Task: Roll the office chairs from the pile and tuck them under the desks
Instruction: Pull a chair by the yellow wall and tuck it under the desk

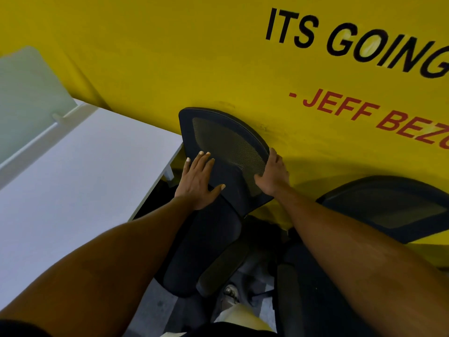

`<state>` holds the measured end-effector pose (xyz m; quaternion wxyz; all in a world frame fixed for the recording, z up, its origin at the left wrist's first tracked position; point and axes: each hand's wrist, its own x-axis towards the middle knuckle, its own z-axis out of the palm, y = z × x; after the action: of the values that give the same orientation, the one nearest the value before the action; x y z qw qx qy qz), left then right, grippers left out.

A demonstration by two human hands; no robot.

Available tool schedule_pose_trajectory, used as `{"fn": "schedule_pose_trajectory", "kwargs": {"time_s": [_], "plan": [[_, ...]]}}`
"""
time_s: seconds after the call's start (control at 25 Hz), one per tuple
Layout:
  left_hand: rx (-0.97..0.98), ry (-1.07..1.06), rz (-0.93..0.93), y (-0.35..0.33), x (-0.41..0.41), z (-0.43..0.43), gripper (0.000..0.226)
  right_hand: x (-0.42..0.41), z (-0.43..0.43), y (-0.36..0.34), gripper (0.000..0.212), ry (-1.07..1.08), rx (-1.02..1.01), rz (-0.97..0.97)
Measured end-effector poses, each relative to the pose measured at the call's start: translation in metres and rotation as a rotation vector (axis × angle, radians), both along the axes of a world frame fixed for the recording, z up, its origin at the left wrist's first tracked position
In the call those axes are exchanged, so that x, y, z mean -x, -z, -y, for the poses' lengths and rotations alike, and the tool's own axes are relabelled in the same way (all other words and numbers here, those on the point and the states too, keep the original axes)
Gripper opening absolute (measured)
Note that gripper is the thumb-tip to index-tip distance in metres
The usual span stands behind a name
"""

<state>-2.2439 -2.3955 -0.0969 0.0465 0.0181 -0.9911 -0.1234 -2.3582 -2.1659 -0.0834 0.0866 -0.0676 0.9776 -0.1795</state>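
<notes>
Starting at your fingers: those of your left hand (196,181) lie straight and spread, flat against the frame of the mesh backrest (226,139) on the side nearer the white desk (73,186). They are pressing, not gripping. Your right hand (273,176) is curled round the backrest's rim on the side away from the desk. The thumb lies across the front mesh and the other fingers are mostly hidden behind the edge, so you cannot read how tightly they close, though the hold looks firm.

That backrest belongs to a black office chair (201,251), the one you are working on. It stands just off the desk's corner, with the top of the backrest close to the yellow wall (170,57) that runs behind the desk. The seat lies outside the desktop's edge, not beneath it.

As for progress, this chair looks only part-way there — you have it beside the desk but not tucked under. It probably needs turning to face the desk, then rolling in. A second chair (388,207) waits farther from the desk along the same wall, with no hand on it. That makes at least two chairs left to place — whether any are already tucked elsewhere is out of view.
</notes>
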Motion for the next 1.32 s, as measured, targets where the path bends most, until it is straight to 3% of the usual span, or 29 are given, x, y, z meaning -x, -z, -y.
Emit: {"fn": "schedule_pose_trajectory", "kwargs": {"time_s": [0.24,0.56,0.84,1.12,1.24,1.32], "plan": [[-0.033,-0.083,0.005,0.017,0.019,-0.01,0.089,0.035,-0.013,0.011,0.071,0.023,0.135,0.032],[-0.073,-0.139,0.047,0.037,-0.015,-0.035,0.089,0.017,-0.014,0.011,0.054,0.093,0.341,0.072],[-0.11,-0.163,0.033,0.033,-0.092,-0.05,0.088,-0.06,-0.026,0.012,0.049,0.311,0.582,0.155],[-0.159,-0.176,0.034,0.033,-0.218,-0.08,0.087,-0.172,-0.042,0.01,0.065,0.412,0.623,0.277],[-0.164,-0.193,0.048,0.034,-0.27,-0.086,0.088,-0.222,-0.057,0.014,0.069,0.436,0.7,0.432],[-0.179,-0.177,0.035,0.028,-0.291,-0.094,0.088,-0.263,-0.069,0.011,0.059,0.419,0.801,0.597]]}}
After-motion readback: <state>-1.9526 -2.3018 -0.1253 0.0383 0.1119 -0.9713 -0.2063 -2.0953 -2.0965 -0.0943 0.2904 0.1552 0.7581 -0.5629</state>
